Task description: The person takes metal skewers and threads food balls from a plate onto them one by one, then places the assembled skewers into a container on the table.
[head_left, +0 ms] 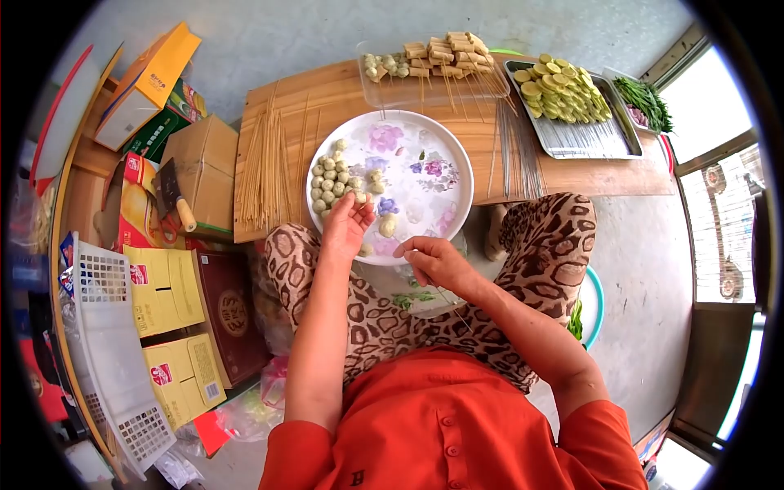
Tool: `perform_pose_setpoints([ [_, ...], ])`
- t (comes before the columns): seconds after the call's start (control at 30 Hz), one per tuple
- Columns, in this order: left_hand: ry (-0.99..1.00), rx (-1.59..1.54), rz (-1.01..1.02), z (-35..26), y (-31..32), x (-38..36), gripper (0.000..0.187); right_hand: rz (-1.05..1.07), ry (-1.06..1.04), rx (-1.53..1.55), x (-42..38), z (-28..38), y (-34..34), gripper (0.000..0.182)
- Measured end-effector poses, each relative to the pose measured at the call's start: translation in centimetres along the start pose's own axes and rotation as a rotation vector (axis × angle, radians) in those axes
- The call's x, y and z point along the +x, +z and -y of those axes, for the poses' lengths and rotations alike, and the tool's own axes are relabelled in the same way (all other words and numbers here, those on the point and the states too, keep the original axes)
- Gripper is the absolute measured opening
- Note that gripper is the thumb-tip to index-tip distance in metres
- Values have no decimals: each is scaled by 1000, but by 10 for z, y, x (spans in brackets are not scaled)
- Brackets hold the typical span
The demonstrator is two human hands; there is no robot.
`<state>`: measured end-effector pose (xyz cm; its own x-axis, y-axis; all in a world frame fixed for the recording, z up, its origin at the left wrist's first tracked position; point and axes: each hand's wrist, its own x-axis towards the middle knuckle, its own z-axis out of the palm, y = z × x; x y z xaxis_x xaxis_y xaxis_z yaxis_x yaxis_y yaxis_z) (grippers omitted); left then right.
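My left hand (346, 225) reaches over the near rim of a round white flowered plate (425, 155), its fingers pinched on a small pale food ball (360, 197). A cluster of several such balls (333, 181) lies on the plate's left side. My right hand (434, 261) hovers at the plate's near edge, fingers closed on a thin bamboo skewer (451, 304) that slants down toward my lap. The plate rests between a low wooden table (327, 94) and my knees.
Loose bamboo skewers (265, 163) lie on the table's left part. A clear tray (433, 73) of finished skewers, a metal tray (584, 135) with yellow slices and green vegetables (647, 102) stand at the back. Cardboard boxes (200, 167), a cleaver (173, 192) and a white basket (114, 343) crowd the left.
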<state>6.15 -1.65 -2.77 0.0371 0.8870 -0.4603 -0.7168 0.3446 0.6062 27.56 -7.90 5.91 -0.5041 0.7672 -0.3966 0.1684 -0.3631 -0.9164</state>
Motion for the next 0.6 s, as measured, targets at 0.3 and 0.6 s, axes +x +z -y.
perform_pose_setpoints([
  [0.3,-31,-52,30,4,0,2,23,-8,34,-3,1,0,1,23],
  [0.6,-29,-50,31,5,1,1,24,-14,42,-10,2,-2,1,24],
])
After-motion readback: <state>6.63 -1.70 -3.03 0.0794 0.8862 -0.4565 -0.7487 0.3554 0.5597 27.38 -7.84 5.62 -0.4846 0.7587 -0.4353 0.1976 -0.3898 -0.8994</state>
